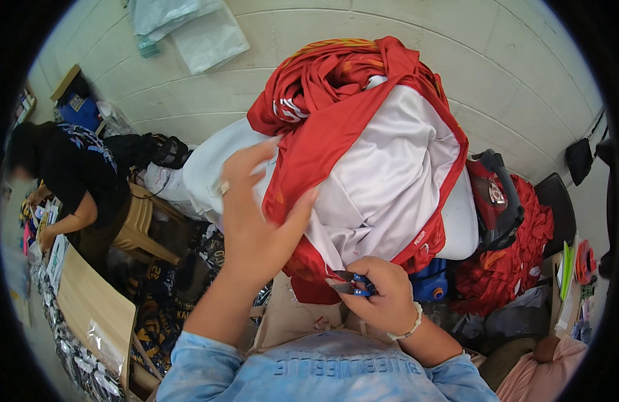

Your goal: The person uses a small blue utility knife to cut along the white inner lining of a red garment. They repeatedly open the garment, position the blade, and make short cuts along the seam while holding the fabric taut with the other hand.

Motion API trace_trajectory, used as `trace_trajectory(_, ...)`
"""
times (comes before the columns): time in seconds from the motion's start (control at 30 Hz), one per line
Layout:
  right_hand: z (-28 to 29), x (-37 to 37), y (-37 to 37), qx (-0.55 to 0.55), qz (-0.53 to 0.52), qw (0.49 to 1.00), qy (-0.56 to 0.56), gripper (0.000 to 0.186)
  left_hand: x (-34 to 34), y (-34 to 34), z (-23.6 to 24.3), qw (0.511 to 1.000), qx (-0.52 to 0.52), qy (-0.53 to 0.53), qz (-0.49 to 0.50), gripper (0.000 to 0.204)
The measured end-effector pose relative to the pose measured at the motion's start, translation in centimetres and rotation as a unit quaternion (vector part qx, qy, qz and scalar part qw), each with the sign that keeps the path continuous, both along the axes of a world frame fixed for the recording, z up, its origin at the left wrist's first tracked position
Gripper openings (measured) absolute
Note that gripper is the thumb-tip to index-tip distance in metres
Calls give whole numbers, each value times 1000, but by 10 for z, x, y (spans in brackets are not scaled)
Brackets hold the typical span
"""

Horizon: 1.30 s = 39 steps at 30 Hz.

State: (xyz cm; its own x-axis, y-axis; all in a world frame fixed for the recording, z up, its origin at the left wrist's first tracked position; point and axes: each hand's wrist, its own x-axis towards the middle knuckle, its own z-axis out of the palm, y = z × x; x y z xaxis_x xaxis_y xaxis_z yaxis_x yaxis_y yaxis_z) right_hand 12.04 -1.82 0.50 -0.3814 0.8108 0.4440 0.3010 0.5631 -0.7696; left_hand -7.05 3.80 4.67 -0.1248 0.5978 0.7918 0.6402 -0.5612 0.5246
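A red garment (323,164) with a shiny white inner side (383,167) lies spread in front of me, its hem toward my body. Just above its left edge is my left hand (252,201), fingers spread and slightly blurred, holding nothing. Near the lower hem, my right hand (383,291) grips small thread snips (355,288) with dark blue handles. Their blades point left and stand apart beside the red edge. Behind the spread part, more red fabric (323,80) with yellow trim is bunched in a heap. All of it rests on a white surface (212,161).
A person (71,174) in black bends over things at the left, beside a tan plastic chair (142,224). Wooden board (88,301) stands lower left. At right are a red and black case (493,197) and piled red fabric (517,248). Clear plastic bags (205,37) hang on the wall.
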Motion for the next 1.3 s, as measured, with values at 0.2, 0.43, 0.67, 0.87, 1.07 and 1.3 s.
trace_trajectory(0.2,5,2,-3,32,19,999,-32,29,12,57,21,924,-123,363,-7,32)
trace_trajectory(0.43,2,25,-2,14,36,994,101,21,-47,116,38,700,-345,-483,-398,20)
trace_trajectory(0.67,6,16,3,-153,-18,952,264,17,-52,98,-34,547,-259,-623,-496,24)
trace_trajectory(0.87,6,17,7,-185,16,949,254,18,-14,-21,-66,766,-266,-490,-320,36)
trace_trajectory(1.07,3,14,9,-112,37,983,140,18,4,-39,-51,565,-432,-574,-405,44)
trace_trajectory(1.3,4,27,1,-84,18,995,47,26,17,-32,-42,584,-400,-578,-405,21)
